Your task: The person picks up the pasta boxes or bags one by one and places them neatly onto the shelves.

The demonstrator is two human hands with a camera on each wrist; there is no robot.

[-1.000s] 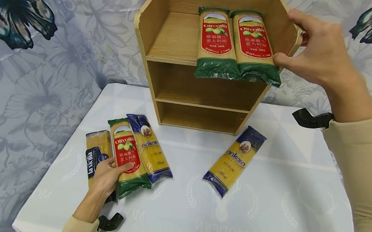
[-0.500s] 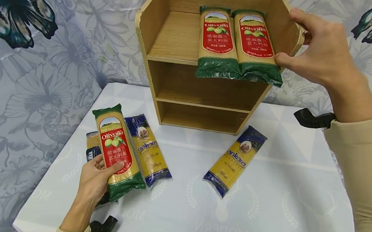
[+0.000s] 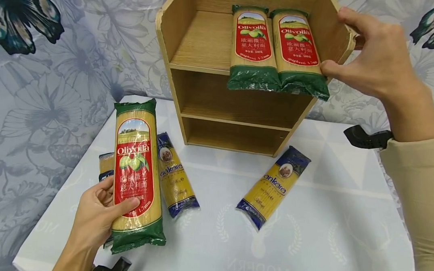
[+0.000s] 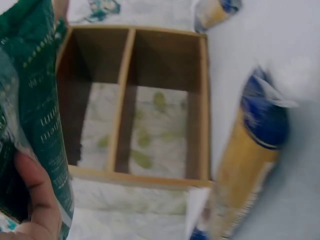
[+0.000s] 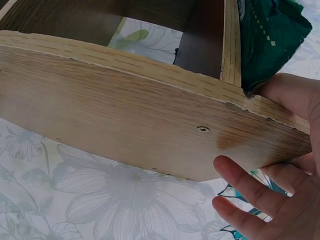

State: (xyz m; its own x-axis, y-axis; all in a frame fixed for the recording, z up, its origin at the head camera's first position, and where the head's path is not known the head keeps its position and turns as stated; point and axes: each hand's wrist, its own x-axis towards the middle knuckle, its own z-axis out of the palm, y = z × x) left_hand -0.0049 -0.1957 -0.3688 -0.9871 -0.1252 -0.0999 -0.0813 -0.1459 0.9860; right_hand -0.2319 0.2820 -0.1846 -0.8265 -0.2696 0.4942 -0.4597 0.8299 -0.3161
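My left hand (image 3: 95, 215) grips a green-ended Olivoila spaghetti packet (image 3: 137, 172), thumb across its red label. The packet is held nearly upright above the table. Behind it lie a blue-and-yellow Ankara pasta packet (image 3: 177, 176) and a mostly hidden La Sicilia-like packet (image 3: 106, 163). My right hand (image 3: 384, 62) holds the right side panel of a small wooden shelf (image 3: 199, 72), its thumb by the packets. In the right wrist view the thumb lies at the panel's front edge, fingers along its outer face (image 5: 150, 110). Two Olivoila packets (image 3: 253, 48) lie side by side on the top shelf, ends overhanging.
Another Ankara packet (image 3: 273, 188) lies slanted on the white tablecloth (image 3: 326, 221), right of centre. The shelf's middle and bottom compartments (image 3: 235, 136) face me. Floral fabric (image 3: 50, 116) with butterflies hangs behind the table.
My left hand has lifted the Olivoila packet off the table from between the other two, bringing it closer and turning it more upright. My right hand stays on the shelf panel.
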